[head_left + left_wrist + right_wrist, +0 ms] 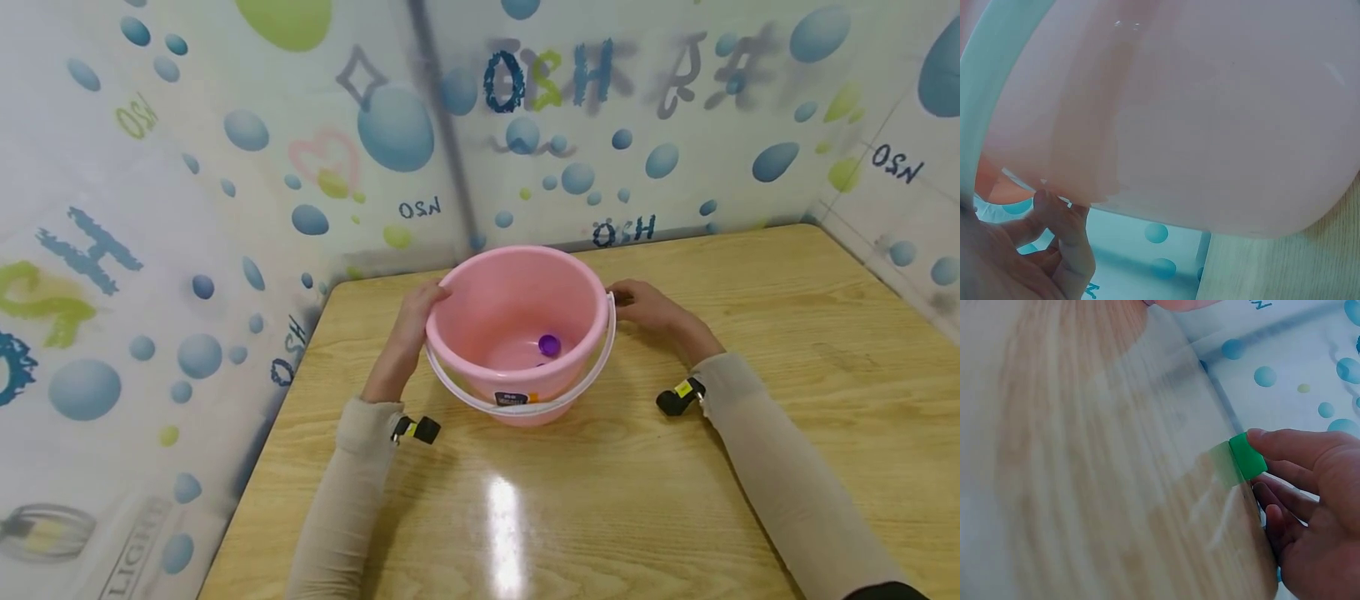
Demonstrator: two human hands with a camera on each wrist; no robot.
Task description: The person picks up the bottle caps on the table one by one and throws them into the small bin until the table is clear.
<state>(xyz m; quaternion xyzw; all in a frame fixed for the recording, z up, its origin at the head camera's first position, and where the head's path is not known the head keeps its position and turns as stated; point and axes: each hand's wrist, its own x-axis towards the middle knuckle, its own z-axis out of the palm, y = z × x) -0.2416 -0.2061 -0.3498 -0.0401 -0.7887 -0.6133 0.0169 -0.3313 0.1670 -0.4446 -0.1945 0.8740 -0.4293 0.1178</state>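
Note:
A pink bucket (517, 283) stands upright on the wooden table, its white handle (517, 410) hanging down at the front. Inside, on the bottom, lies a small round purple piece (550, 345); a sliver of something dark purple shows near it. My left hand (416, 325) holds the bucket's rim at the left, with the thumb over the edge. Beyond the bucket's right side is my right hand (656, 310), its fingertips partly hidden by rim and handle. In the right wrist view its thumb and fingers pinch a small green block (1247, 457) low over the table.
The wooden table (750, 283) reaches back to a wall (465, 175) printed with blue and green drops. Another wall (150, 275) runs along the left. Small black cameras (678, 400) hang from both wrists.

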